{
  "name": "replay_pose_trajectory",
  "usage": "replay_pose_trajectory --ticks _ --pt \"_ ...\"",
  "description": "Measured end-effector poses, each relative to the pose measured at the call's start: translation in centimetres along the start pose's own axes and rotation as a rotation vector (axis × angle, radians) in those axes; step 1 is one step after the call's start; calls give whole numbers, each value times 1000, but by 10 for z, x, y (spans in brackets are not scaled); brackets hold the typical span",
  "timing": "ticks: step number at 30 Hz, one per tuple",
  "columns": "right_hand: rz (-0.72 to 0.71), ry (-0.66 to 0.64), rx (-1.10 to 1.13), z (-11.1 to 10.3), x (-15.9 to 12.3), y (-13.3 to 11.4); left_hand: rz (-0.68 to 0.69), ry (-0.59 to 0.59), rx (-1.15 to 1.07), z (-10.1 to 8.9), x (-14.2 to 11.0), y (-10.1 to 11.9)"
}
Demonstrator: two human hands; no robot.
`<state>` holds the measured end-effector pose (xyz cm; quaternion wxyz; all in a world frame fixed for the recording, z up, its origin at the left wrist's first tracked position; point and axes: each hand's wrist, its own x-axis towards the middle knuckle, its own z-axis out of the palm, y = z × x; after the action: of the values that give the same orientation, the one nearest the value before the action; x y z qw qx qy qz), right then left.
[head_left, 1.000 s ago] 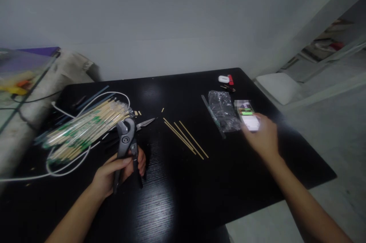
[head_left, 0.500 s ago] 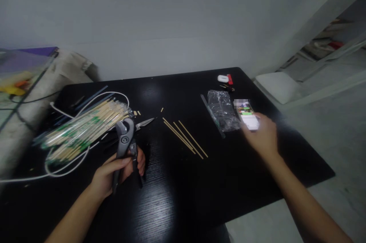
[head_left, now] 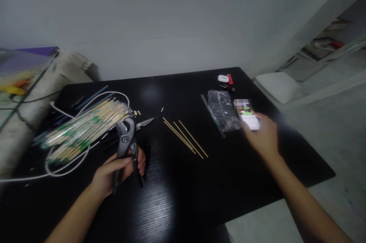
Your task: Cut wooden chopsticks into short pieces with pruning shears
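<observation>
The step in hand looks like handling the lit phone [head_left: 251, 121], its lower end pinched in the fingers of the right hand [head_left: 267, 136], while the fingers of the left hand [head_left: 104, 176] wrap the handles of an open-jawed cutter [head_left: 125, 140]. Loose sticks [head_left: 193, 139] lie mid-desk [head_left: 200, 193] between the hands; picking one up right-handed would call for releasing the phone first.

The black, wood-grained bench [head_left: 188, 193] is occupied at left by a bundle of pale wooden sticks in clear plastic [head_left: 88, 125], looped round by a thin white cable [head_left: 68, 173]. Four loose pale wooden sticks [head_left: 193, 139] are laid midway. Farther right, a crumpled clear plastic wrapper [head_left: 223, 109] and a rounded white case [head_left: 223, 78] are set.
</observation>
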<state>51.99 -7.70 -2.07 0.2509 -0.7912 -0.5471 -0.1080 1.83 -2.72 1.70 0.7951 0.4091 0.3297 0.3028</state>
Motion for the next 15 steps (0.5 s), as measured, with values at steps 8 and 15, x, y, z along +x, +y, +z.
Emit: replay_pose_trajectory --ticks 8,15 --pt "35 20 -11 -3 1 -8 2 8 8 3 0 1" --pt "25 -12 14 0 0 0 -14 11 12 3 1 1"
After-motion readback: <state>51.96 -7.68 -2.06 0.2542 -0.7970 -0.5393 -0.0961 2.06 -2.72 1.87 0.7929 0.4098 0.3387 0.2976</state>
